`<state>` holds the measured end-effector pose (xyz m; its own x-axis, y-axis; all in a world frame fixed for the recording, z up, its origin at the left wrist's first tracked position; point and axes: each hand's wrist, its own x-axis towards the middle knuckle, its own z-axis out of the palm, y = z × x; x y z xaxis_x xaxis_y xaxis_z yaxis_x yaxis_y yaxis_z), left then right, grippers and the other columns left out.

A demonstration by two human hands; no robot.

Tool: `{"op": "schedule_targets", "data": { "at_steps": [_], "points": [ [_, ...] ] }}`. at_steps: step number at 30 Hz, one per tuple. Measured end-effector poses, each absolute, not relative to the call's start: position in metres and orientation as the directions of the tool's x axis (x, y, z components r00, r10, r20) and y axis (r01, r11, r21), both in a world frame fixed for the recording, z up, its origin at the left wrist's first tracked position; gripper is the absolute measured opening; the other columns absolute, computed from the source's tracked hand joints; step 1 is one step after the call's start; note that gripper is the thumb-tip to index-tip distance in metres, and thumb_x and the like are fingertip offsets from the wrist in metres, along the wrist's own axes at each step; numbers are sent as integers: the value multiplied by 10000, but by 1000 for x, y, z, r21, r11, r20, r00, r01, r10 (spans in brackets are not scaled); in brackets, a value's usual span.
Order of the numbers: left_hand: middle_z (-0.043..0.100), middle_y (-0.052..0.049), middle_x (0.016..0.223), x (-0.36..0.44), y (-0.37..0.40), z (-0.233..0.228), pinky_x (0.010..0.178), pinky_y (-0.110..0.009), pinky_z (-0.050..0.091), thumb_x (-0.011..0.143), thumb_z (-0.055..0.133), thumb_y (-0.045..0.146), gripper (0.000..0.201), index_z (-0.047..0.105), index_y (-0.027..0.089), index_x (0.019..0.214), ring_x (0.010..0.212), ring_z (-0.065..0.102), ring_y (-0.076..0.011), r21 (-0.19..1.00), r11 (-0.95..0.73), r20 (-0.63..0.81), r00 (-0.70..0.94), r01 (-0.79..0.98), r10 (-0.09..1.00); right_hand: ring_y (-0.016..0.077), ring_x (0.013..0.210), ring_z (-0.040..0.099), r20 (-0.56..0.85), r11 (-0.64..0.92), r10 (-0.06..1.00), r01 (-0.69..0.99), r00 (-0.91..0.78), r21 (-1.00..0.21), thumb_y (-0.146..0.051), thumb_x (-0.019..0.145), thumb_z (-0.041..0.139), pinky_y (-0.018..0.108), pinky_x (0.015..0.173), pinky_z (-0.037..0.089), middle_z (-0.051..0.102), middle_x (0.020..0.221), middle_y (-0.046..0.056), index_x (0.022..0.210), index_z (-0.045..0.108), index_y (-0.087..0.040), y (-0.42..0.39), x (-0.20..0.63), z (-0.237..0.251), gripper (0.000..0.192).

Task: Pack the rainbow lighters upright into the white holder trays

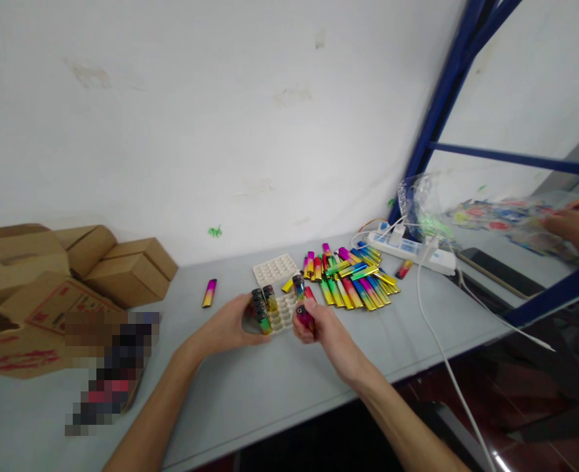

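Nearest the table's front edge (289,419): two bare forearms reaching in over a bare grey strip of tabletop, open room either side of them. Left hand (230,326), fingers curled round the left end of a white slotted tray (282,313), gripping it. Right hand (319,328), closed on a multicoloured lighter (303,316) at the tray's right end. Lighters standing upright in the tray (263,308), grouped at its left; the slots to their right show bare. To the left: a blurred-out patch, contents unreadable, and cardboard boxes (73,275) running to the frame edge, partly cut off. One lone lighter (209,293) lying flat on open table between boxes and tray. Beyond the tray: a second white tray (275,269) lying flat, and a loose heap of lighters (353,275) just right of it. Further right: a white power strip (412,250) with a cable trailing off the table's front edge; a blue frame post (441,98); behind it another person's hand (574,229), partly cut off, over coloured items too smeared to identify
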<state>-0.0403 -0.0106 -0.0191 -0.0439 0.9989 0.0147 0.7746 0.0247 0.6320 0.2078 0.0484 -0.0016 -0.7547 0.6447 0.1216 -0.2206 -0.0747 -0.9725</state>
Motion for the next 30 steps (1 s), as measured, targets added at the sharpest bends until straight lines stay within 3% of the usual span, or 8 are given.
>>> {"op": "schedule_targets", "data": {
  "at_steps": [10,15,17,20,23,27,30],
  "points": [
    [762,-180,1215,-43,-9,-22,969,-468,580,660,895,501,695,698,130,1213,1068,715,-371,587,44,-21,-38,808,999,110,561,242,17,-237,629,-212,-777,-948,-655,985,453,296,555,188,305,613,-60,655,385,-235,52,207,-2,539],
    [776,-156,1186,-43,-9,-22,940,-452,590,638,911,484,720,699,141,1236,1039,722,-357,595,40,-9,-43,803,999,96,538,217,-19,-295,644,-226,-764,-928,-753,936,500,291,536,160,288,591,-71,634,382,-233,54,208,-6,613],
    [775,-158,1182,-43,-9,-22,934,-454,591,642,908,490,721,699,136,1235,1034,721,-357,591,44,-8,-48,806,999,99,544,216,-18,-300,656,-238,-754,-924,-792,948,487,289,538,155,296,612,-69,684,449,-218,56,211,-8,633],
    [775,-149,1181,-43,-10,-23,930,-446,594,657,908,490,708,699,144,1238,1032,720,-348,597,38,-2,-46,802,999,120,589,287,48,-238,689,-289,-723,-927,-767,1007,457,286,568,224,376,681,-45,913,622,-195,61,219,-10,603],
    [778,-138,1173,-44,-10,-23,936,-441,596,652,918,481,683,707,159,1216,1027,720,-337,604,41,0,-51,796,999,147,685,393,141,-96,712,-294,-688,-951,-692,1050,485,299,638,326,462,781,-6,1097,702,-199,69,230,-11,541],
    [768,-153,1204,-44,-10,-23,964,-459,590,652,919,487,707,700,155,1236,1061,714,-350,597,47,-11,-50,801,999,161,736,482,208,68,720,-231,-662,-971,-650,1043,552,303,677,426,540,811,11,1155,749,-199,81,241,-15,505],
    [762,-165,1232,-43,-9,-23,977,-469,586,663,913,490,722,690,148,1258,1075,711,-352,612,46,-23,-41,790,999,188,863,630,227,175,755,-146,-615,-974,-604,964,707,316,780,522,712,954,54,1165,764,-196,90,241,-22,458]
  ]
}}
